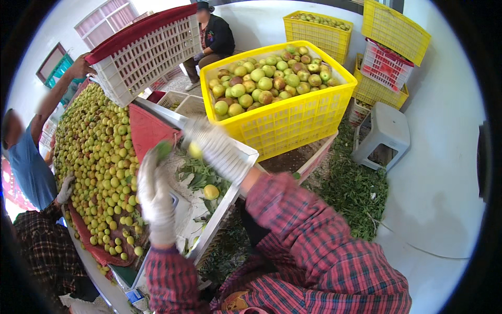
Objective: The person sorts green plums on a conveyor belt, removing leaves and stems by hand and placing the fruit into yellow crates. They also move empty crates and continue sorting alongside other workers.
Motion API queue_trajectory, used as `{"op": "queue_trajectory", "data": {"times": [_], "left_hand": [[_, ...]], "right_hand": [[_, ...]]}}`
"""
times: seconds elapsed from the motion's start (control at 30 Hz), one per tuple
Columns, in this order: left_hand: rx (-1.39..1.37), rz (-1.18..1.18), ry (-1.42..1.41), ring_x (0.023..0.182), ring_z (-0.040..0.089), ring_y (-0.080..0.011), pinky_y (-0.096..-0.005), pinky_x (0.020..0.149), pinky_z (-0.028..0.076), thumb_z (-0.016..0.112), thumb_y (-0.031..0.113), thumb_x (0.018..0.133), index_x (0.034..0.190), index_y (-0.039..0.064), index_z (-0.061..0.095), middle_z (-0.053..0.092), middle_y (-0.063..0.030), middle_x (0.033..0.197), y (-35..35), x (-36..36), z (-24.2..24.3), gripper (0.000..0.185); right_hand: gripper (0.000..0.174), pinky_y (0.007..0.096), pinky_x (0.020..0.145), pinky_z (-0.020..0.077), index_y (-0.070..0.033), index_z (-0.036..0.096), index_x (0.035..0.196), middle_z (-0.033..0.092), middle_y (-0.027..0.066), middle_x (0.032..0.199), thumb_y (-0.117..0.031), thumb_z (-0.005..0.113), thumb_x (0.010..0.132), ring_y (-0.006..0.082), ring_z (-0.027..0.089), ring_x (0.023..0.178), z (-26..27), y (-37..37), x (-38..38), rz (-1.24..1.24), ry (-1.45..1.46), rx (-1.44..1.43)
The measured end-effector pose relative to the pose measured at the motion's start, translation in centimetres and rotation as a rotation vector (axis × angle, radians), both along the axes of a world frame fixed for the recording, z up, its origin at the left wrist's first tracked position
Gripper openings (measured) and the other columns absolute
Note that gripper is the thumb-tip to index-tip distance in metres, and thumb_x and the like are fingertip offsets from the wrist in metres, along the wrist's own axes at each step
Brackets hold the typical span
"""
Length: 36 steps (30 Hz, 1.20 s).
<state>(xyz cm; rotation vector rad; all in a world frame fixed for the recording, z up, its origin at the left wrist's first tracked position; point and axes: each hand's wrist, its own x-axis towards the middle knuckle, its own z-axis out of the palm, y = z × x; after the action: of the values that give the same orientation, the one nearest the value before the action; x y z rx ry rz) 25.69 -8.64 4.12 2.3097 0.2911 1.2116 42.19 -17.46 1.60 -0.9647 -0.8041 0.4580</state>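
Observation:
My left hand (155, 192), in a white knit glove, is raised over the near edge of the fruit heap. A blurred green leaf (162, 150) is at its fingertips; whether they grip it is unclear. My right hand (206, 137), also gloved and blurred by motion, is above the white sorting tray (184, 212). A yellow-green fruit (195, 150) shows at its lower side, held or loose I cannot tell. Round green and brownish fruits like jujubes (106, 168) spread over the sloping table at left. A single fruit (211, 192) lies among picked leaves (196, 172) in the tray.
A full yellow crate (282, 129) stands beyond my right arm. At left a person (31, 168) grips a white crate (149, 55); another gloved hand (66, 188) touches the heap. Someone sits (215, 35) behind. A grey stool (382, 137) and leaf litter (353, 204) are at right.

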Motion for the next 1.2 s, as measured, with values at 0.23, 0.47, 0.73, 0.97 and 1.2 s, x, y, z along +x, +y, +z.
{"op": "queue_trajectory", "data": {"times": [0.23,0.47,0.73,0.97,1.2], "left_hand": [[-0.032,0.372,0.297,0.119,0.055,-0.0259,-0.0348,0.107,0.039,0.047,0.001,0.096,0.133,0.0,0.054,0.054,-0.0156,0.136,7.0,-16.9,-4.7,0.038],[-0.507,0.38,0.133,0.122,0.052,-0.0184,-0.0305,0.104,0.041,0.05,0.013,0.101,0.138,0.003,0.051,0.053,-0.0087,0.136,8.7,-24.3,-5.9,0.038],[-0.103,0.503,0.398,0.13,0.049,-0.0296,-0.0363,0.111,0.034,0.053,0.004,0.094,0.127,-0.001,0.059,0.055,-0.0182,0.136,2.4,-23.4,-2.8,0.034],[-0.035,0.459,0.462,0.122,0.054,-0.0359,-0.0433,0.104,0.043,0.066,0.005,0.085,0.116,0.004,0.065,0.059,-0.0181,0.128,-2.2,-26.4,-4.5,0.032],[0.111,0.452,0.553,0.125,0.052,-0.0379,-0.0465,0.104,0.041,0.064,0.021,0.084,0.116,0.003,0.066,0.06,-0.0193,0.128,-3.0,-26.1,-4.4,0.037]], "right_hand": [[0.049,0.036,0.09,0.0486,0.004,0.063,0.115,0.07,0.014,0.108,-0.036,0.062,0.087,0.0252,0.065,0.097,2.9,-12.5,23.9,-0.959,-0.276,-0.477],[0.038,0.0375,0.093,0.0473,-0.012,0.064,0.125,0.066,0.0164,0.12,-0.03,0.056,0.092,0.031,0.063,0.11,-1.7,-23.5,35.1,-1.058,-0.436,-1.295],[0.04,0.0341,0.102,0.0446,-0.01,0.062,0.129,0.065,0.0121,0.126,-0.03,0.056,0.094,0.0278,0.061,0.115,0.9,-12.8,21.5,-0.515,-0.709,-0.723],[0.044,0.0384,0.104,0.0441,-0.008,0.063,0.122,0.063,0.0161,0.125,-0.032,0.064,0.085,0.031,0.059,0.117,-1.1,-4.7,2.6,-0.158,-1.247,-0.69],[0.031,0.041,0.087,0.0507,-0.011,0.071,0.107,0.072,0.0116,0.101,-0.031,0.057,0.088,0.0313,0.067,0.095,-2.6,-2.8,-2.3,-0.18,-1.225,-0.796]]}}
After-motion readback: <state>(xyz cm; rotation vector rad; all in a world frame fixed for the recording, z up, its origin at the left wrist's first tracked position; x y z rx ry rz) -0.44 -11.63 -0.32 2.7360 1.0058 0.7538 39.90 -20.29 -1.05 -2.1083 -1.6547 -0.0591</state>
